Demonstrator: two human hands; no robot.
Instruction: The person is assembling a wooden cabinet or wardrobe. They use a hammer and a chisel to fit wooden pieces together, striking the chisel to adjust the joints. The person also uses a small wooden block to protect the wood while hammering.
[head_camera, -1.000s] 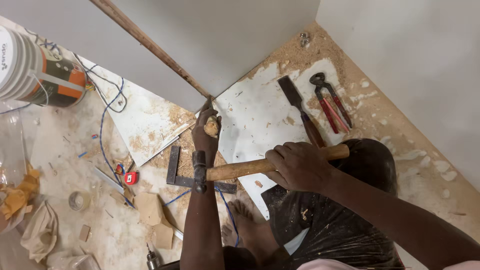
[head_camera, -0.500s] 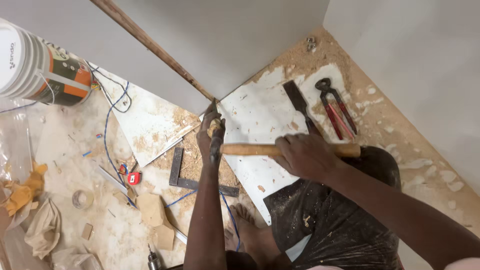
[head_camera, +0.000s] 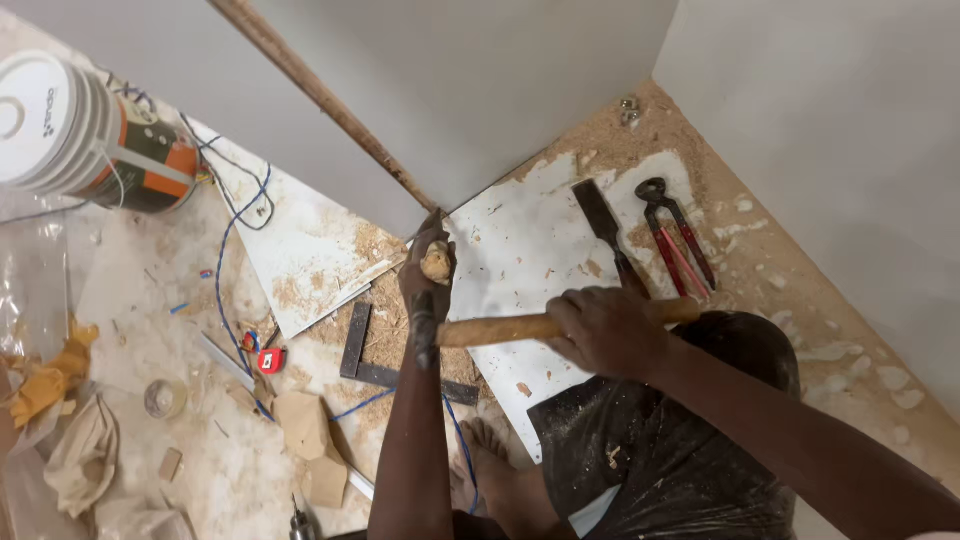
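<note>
where the two grey walls (head_camera: 520, 90) meet, a dusty floor (head_camera: 160, 300) is seen, covered with sawdust. at 12 o'clock from the hands, a long wooden pole (head_camera: 320, 95) is leaned against the wall. a white sheet (head_camera: 530, 260) is laid flat in the middle. at 10 o'clock a white and orange bucket (head_camera: 90, 135) is lying on its side, and blue wire (head_camera: 225, 250) is trailed beside it. a hammer (head_camera: 520, 327) with a wooden handle is gripped tight by the right hand (head_camera: 605, 330), with its dark head just below the left hand. a chisel handle (head_camera: 437, 262) is clenched in the left hand (head_camera: 428, 280), close to the bottom of the pole. at 2 o'clock a flat chisel (head_camera: 605, 225) and red pincers (head_camera: 675, 235) are laid side by side. at 8 o'clock a dark metal square (head_camera: 375, 365) is laid on the floor, and a small red tape measure (head_camera: 270, 360) is near it.
</note>
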